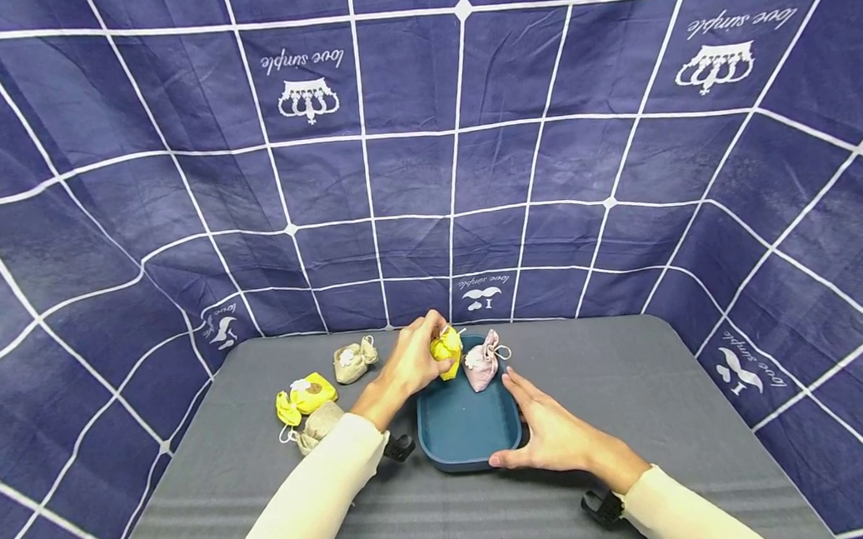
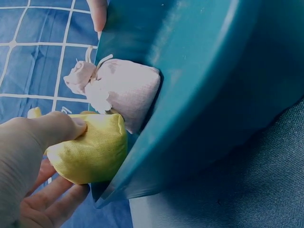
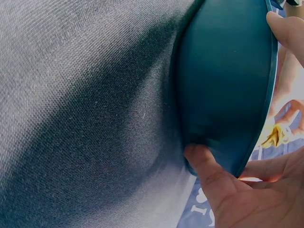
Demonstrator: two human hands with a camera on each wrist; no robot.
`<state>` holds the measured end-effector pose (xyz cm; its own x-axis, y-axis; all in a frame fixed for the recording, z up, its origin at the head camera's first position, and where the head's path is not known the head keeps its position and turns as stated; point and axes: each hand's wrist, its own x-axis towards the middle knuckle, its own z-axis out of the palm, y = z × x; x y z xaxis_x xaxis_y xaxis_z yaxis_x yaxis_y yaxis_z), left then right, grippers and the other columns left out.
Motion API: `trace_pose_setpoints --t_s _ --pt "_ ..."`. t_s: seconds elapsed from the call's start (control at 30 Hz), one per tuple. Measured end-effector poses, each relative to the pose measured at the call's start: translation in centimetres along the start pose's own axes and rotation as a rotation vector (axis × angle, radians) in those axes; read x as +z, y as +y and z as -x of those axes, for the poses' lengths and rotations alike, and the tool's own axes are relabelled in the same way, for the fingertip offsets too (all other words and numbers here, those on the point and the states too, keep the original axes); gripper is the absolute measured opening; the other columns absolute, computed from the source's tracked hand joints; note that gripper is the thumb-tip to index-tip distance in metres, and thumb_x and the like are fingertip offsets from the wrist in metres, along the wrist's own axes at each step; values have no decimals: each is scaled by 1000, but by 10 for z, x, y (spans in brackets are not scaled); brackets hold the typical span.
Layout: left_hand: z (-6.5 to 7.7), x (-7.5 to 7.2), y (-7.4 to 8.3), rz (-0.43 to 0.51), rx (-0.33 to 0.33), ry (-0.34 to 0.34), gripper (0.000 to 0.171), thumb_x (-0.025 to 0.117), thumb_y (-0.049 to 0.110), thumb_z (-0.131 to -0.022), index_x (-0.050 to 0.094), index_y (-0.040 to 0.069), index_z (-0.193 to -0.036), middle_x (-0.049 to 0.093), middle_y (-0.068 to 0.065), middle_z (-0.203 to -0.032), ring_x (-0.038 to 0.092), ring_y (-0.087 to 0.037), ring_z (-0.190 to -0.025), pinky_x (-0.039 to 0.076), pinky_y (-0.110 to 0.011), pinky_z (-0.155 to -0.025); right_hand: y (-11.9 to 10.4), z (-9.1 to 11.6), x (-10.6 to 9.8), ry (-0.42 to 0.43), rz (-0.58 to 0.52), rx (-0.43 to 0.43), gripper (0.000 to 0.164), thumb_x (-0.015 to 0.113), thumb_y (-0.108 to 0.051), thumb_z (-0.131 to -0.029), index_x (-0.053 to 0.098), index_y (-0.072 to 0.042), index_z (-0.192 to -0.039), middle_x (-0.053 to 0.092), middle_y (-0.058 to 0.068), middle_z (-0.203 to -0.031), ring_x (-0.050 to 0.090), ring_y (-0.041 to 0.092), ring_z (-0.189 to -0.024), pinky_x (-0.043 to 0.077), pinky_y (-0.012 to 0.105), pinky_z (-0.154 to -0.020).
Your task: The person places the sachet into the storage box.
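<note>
My left hand point(image 1: 410, 356) pinches a small yellow drawstring pouch point(image 1: 447, 353) over the far left end of a blue tray point(image 1: 467, 426). In the left wrist view the thumb lies on top of the yellow pouch point(image 2: 97, 152), with the fingers beneath it, close to the tray's rim. A pale pink drawstring pouch point(image 1: 481, 364) leans inside the far right end, its tied neck at the rim. My right hand point(image 1: 559, 434) grips the tray's right side. Its thumb is at the near corner, and in the right wrist view a fingertip presses the outer wall point(image 3: 223, 80).
Left of the tray on the grey table point(image 1: 619, 373) lie a beige pouch point(image 1: 349, 363), a yellow pouch with a white flower point(image 1: 314, 393) and another beige pouch point(image 1: 320, 426), partly hidden by the left sleeve. A blue checked cloth point(image 1: 424, 170) hangs behind and at the sides.
</note>
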<state>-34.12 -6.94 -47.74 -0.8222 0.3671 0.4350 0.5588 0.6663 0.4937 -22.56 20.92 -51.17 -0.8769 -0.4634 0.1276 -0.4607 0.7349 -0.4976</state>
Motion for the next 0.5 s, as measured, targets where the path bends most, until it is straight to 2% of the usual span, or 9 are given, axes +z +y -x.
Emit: trace_pose_setpoints --t_s 0.1,0.23,0.33,0.5 --pt "0 -1 0 39 -23 -27 60 102 1 -81 61 8 -124 79 -16 -112 78 -34 -104 68 -50 -95 -1 0 0 5 5 -9 138 101 -68 -81 39 13 -173 38 36 -184 49 52 -167 47 67 -132" --pt "3 -2 0 71 -51 -82 75 103 -2 -78 58 4 -138 80 -20 -123 79 -38 -115 66 -54 -105 0 1 0 8 11 -16 137 100 -68 -81 39 14 -173 38 36 -183 50 53 -167 48 67 -132" --pt "7 -4 -2 51 -48 -107 84 104 1 -76 57 4 -146 78 -22 -128 78 -40 -118 65 -56 -107 -1 0 0 -4 -3 -4 137 100 -68 -82 39 13 -174 37 35 -185 51 50 -167 48 65 -132" --pt "12 -8 -3 9 -42 -141 87 105 8 -80 57 7 -153 74 -23 -137 77 -42 -124 65 -57 -110 0 1 -1 -6 -10 -1 138 100 -67 -81 38 13 -174 35 36 -185 52 50 -165 49 65 -131"
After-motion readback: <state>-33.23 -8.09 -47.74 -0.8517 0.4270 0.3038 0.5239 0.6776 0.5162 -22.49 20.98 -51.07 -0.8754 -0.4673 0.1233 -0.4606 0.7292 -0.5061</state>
